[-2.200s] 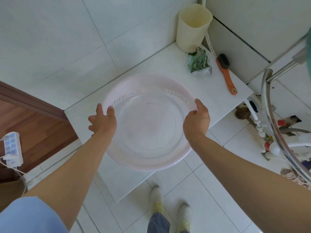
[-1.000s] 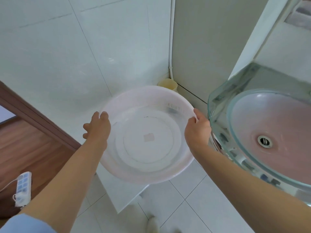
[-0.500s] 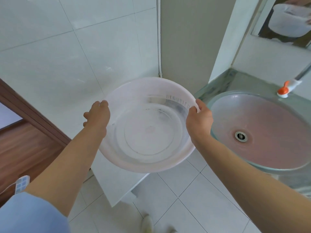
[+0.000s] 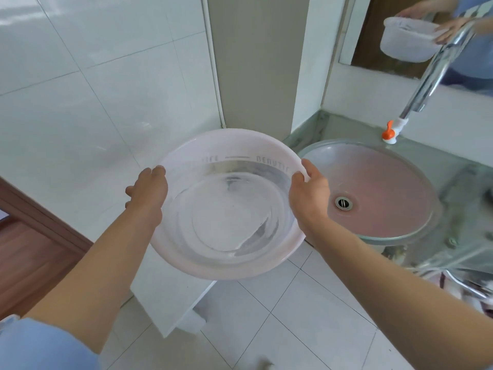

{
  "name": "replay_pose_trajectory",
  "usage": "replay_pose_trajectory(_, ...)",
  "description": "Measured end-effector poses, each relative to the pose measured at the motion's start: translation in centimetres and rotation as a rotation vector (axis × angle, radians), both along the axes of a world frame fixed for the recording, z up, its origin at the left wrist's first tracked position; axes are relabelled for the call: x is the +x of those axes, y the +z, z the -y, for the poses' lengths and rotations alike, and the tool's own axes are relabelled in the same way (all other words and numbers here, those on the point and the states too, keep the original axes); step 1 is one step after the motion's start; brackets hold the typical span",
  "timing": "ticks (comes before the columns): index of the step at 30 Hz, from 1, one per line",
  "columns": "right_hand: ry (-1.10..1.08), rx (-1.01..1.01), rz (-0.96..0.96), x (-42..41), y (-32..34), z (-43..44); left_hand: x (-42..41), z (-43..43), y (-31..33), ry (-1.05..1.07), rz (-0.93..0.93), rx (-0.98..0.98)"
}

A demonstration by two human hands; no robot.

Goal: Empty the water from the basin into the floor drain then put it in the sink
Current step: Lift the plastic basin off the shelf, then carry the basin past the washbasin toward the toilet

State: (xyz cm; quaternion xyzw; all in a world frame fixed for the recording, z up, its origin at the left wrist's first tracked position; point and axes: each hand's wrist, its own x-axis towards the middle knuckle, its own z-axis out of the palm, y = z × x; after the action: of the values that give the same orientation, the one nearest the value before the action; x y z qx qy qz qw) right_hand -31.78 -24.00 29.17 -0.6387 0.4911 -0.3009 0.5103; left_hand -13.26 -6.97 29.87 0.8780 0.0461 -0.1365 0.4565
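Holding a Basin of Water Beside the Sink

Gripping opposite sides of the rim, the left hand (image 4: pixel 148 194) and right hand (image 4: pixel 309 194) each keep a closed grip on the pale pink basin (image 4: pixel 226 252), thumbs hooked over the edge. The basin hangs in the air above the white tiled floor (image 4: pixel 280 316), a shallow layer of water (image 4: pixel 229 217) rippling inside. Just to its right sits the round pink sink (image 4: pixel 386 188), its metal drain (image 4: pixel 343 203) uncovered, set into a glass counter (image 4: pixel 458 169). A chrome faucet (image 4: pixel 437 68) rises behind, and a mirror (image 4: pixel 378 49) reflects the basin.
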Motion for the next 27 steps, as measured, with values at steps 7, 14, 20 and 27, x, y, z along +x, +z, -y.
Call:
replay_pose_trajectory(7, -0.116, -0.021, -0.015, -3.9, 1.3, 0.0, -2.1, 2.1, 1.2, -0.122, -0.003, -0.054)
replay_pose_trajectory(14, -0.272, -0.035, 0.012, -8.2, 1.9, -1.2, -4.9, 3.6, 1.9, -0.221, 0.019, -0.031)
replay_pose_trajectory(20, -0.398, -0.039, -0.006, -12.3, 2.0, -3.0, -8.0, 4.6, 2.3, -0.310, 0.002, 0.017)
replay_pose_trajectory(27, -0.528, -0.024, -0.024, -17.2, 1.7, -5.2, -11.8, 5.5, 2.2, -0.456, 0.010, -0.037)
